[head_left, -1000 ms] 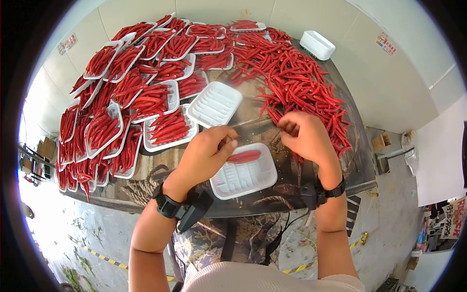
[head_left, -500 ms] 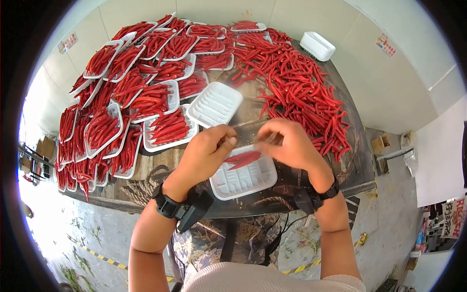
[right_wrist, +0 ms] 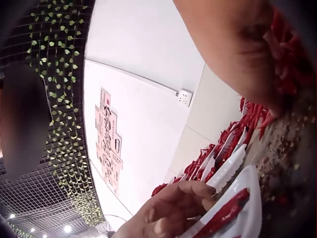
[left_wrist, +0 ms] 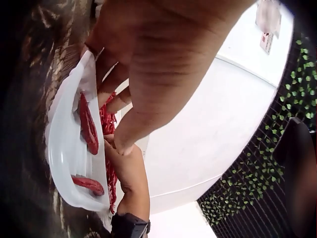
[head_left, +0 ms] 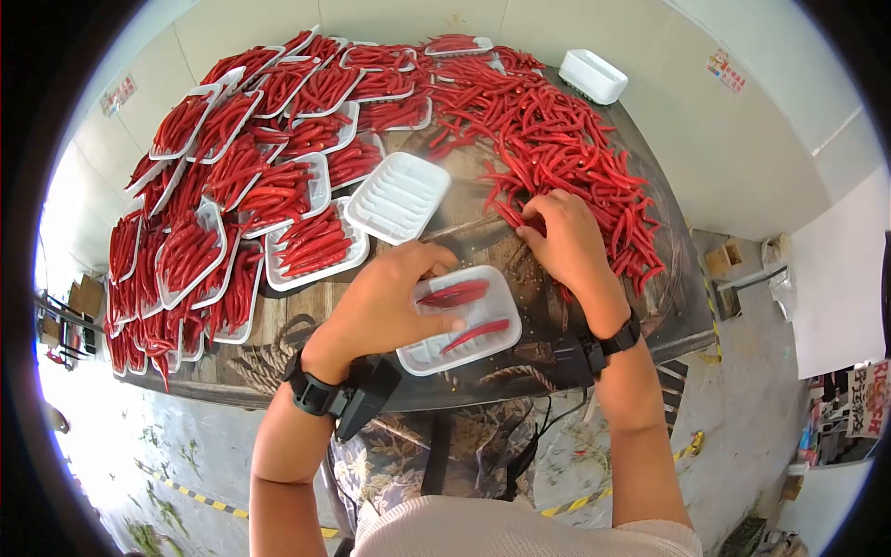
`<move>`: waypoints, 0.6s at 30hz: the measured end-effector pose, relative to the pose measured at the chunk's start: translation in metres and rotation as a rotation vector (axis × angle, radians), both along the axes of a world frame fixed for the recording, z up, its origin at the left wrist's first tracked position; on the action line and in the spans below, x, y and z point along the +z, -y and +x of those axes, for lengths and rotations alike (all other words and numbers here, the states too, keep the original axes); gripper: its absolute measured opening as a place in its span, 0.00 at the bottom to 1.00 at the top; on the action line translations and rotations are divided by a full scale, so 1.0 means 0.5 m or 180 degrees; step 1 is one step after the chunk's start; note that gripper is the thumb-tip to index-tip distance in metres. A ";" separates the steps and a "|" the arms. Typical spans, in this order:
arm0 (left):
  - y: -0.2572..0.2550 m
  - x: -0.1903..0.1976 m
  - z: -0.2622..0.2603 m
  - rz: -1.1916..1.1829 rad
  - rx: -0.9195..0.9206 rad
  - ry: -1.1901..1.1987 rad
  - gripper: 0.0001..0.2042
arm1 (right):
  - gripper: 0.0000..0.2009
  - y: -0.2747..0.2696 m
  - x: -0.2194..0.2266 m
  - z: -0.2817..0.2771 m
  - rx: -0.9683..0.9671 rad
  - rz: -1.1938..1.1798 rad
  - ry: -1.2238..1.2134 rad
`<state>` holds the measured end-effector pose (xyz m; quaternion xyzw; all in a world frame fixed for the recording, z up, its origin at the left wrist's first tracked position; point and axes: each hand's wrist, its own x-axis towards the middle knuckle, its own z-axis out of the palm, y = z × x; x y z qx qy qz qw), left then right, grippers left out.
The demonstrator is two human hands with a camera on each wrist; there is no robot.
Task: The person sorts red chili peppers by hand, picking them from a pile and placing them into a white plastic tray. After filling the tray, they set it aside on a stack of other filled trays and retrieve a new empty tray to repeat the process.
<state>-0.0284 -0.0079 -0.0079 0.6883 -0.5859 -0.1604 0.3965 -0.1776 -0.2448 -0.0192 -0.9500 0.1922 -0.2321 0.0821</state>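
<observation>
A white foam tray [head_left: 464, 356] sits in front of me with red chili peppers in it: one dark red chili [head_left: 453, 293] near the far side, a slimmer chili [head_left: 475, 336] nearer me. My left hand [head_left: 385, 302] is at the tray's left side, thumb reaching over the tray and fingers loosely bent by the far left rim. At the near edge of the loose chili pile [head_left: 557, 139], my right hand [head_left: 571, 239] pinches a chili [head_left: 508, 213] between thumb and fingertips. In the right wrist view the fingertips of that hand are partly hidden.
Many filled chili trays [head_left: 311, 251] are stacked across the left of the table. A bare white tray [head_left: 399, 197] lies beyond my left hand, against a filled one. A stack of white trays [head_left: 594, 76] stands at the back right, near the wall.
My right hand went from over the tray back to the pile. A slimmer chili now lies in the tray's near part. The left thumb has stretched out over the tray.
</observation>
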 end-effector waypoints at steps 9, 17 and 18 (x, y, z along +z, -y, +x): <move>0.004 0.021 -0.029 0.0178 -0.0359 0.0621 0.38 | 0.15 -0.025 0.000 0.019 0.0102 -0.0014 0.0098; 0.012 0.008 -0.020 0.0223 -0.0318 0.0384 0.36 | 0.09 -0.018 -0.012 0.025 0.0624 0.0409 0.0444; 0.011 0.012 -0.024 0.0205 -0.0309 0.0284 0.36 | 0.09 -0.021 -0.012 0.025 0.0613 0.0488 0.0429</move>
